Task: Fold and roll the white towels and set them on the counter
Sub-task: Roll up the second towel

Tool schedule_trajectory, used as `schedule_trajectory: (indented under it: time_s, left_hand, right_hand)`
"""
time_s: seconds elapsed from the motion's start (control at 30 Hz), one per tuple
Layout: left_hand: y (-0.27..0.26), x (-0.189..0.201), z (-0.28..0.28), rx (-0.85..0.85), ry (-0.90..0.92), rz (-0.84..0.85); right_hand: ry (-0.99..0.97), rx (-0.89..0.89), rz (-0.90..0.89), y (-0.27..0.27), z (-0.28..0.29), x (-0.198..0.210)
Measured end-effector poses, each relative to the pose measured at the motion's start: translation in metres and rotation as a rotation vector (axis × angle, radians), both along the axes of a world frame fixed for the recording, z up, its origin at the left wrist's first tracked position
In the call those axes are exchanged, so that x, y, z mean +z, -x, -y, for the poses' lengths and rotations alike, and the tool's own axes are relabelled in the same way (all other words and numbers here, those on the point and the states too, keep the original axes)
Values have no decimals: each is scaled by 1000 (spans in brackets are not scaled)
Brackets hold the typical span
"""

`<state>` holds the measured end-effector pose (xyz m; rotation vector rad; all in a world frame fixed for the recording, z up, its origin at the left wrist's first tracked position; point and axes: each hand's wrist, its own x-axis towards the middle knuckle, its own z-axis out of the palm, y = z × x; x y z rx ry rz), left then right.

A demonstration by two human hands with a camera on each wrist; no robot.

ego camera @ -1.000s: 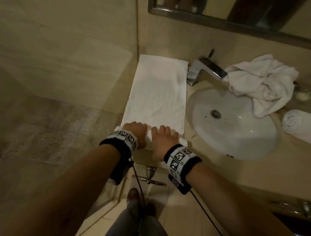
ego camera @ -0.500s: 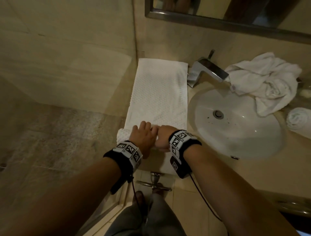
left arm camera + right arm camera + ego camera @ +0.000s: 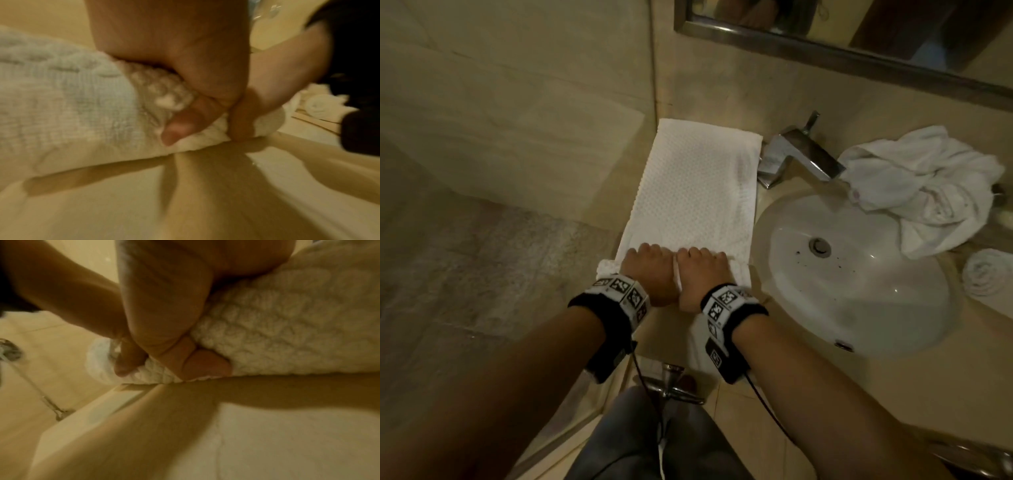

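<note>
- A white waffle-textured towel (image 3: 695, 192) is laid out long and flat on the beige counter (image 3: 774, 387), left of the sink (image 3: 859, 274), its far end by the wall.
- The near end of that towel is wound into a roll (image 3: 606, 265), and the roll is covered by both hands set side by side, touching.
- The left hand (image 3: 650, 274) is curled over the left part of the roll; in the left wrist view the thumb (image 3: 180, 128) is seen tucked against the roll's near side, so the roll is gripped.
- The right hand (image 3: 700, 274) is curled over the right part; in the right wrist view its thumb (image 3: 205, 366) is pressed into the knobbly cloth (image 3: 287, 331), a close hold on the roll.
- The roll's left tip is seen poking out beyond the left hand.
- A crumpled white towel (image 3: 924, 185) is heaped behind the sink, right of the chrome tap (image 3: 801, 154).
- A finished rolled towel (image 3: 984, 275) is lying on the counter at the right edge.
- A mirror frame (image 3: 825, 44) is seen on the wall above.
- Marker wristbands (image 3: 619, 291) are worn on both wrists, with cables trailing down.
</note>
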<state>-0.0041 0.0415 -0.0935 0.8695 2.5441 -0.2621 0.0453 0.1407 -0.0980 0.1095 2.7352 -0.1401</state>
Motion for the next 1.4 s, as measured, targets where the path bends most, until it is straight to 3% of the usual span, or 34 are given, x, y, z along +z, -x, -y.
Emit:
schedule_trajectory:
  time_s: [0.17, 0.33, 0.43, 0.6, 0.8, 1.13, 1.4]
  left_hand:
    - [-5, -3, 3, 49, -38, -122]
    - [-8, 1, 8, -195, 9, -114]
    - [3, -3, 6, -179, -57, -79]
    - [21, -1, -1, -275, -85, -14]
    - [17, -2, 5, -412, -27, -99]
    - [20, 10, -7, -365, 86, 93]
    - [18, 2, -2, -398, -4, -12]
  right_hand:
    - [51, -51, 13, 10, -5, -1]
    - [114, -161, 80, 20, -5, 7]
    - [135, -190, 77, 20, -6, 9]
    - [38, -215, 104, 12, -2, 5]
    - [-76, -174, 144, 8, 3, 7]
    - [-106, -138, 164, -3, 0, 9]
    - [41, -237, 158, -4, -7, 4]
